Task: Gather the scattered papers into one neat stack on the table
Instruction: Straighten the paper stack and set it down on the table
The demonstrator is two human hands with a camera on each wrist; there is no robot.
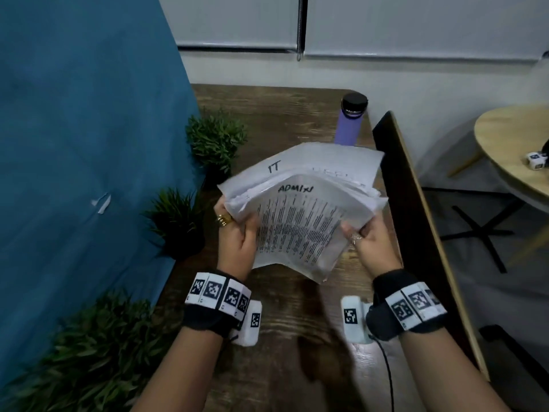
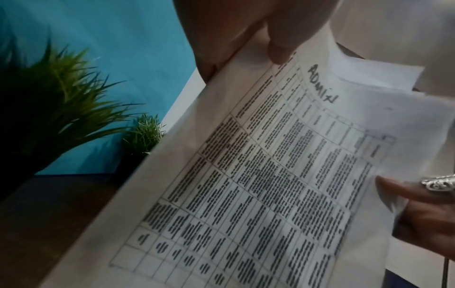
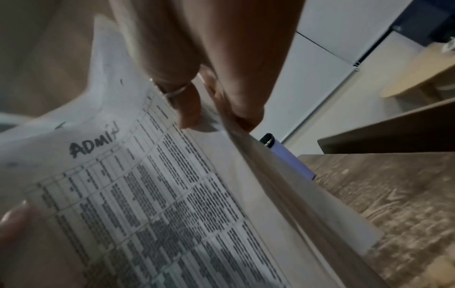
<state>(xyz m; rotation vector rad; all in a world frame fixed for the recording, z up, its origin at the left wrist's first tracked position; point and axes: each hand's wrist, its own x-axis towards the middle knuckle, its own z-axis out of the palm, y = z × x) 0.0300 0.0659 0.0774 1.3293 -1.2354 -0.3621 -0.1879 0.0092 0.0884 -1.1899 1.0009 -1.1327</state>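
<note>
Papers: a thick bundle of white sheets, the papers point(image 1: 300, 209), is held up in the air above the wooden surface point(image 1: 285, 316), tilted toward the person; its edges are uneven and fanned, not squared.
Top sheet: a printed table point(image 2: 258, 185) with "ADMIN" handwritten at its head (the print itself is too blurred to read); a sheet behind it shows "IT" in marker in the head view.
Left hand: the left hand point(image 1: 236, 233) grips the bundle's left edge, thumb point(image 2: 280, 48) pressed on the front of the top sheet, the other fingers behind; gold rings show on one finger.
Right hand: the right hand point(image 1: 371, 236) clamps the bundle's right edge, fingers point(image 3: 189, 109) curled onto the front sheet, with a silver ring point(image 2: 438, 184) on one of them.
Hands together: well apart, one on each side of the bundle, neither touching the surface.
Wrists: black bands with white marker tags point(image 1: 217, 292) on both.
Bottle: a purple bottle point(image 1: 349, 120) with a black cap stands upright on the surface behind the papers, partly hidden by them.
Plants: small green potted plants point(image 1: 214, 141) line the surface's left edge against a blue cloth point(image 1: 83, 144).
Right side: a dark board point(image 1: 416, 203) stands along the surface's right edge; beyond it, a round light table point(image 1: 511, 150).
</note>
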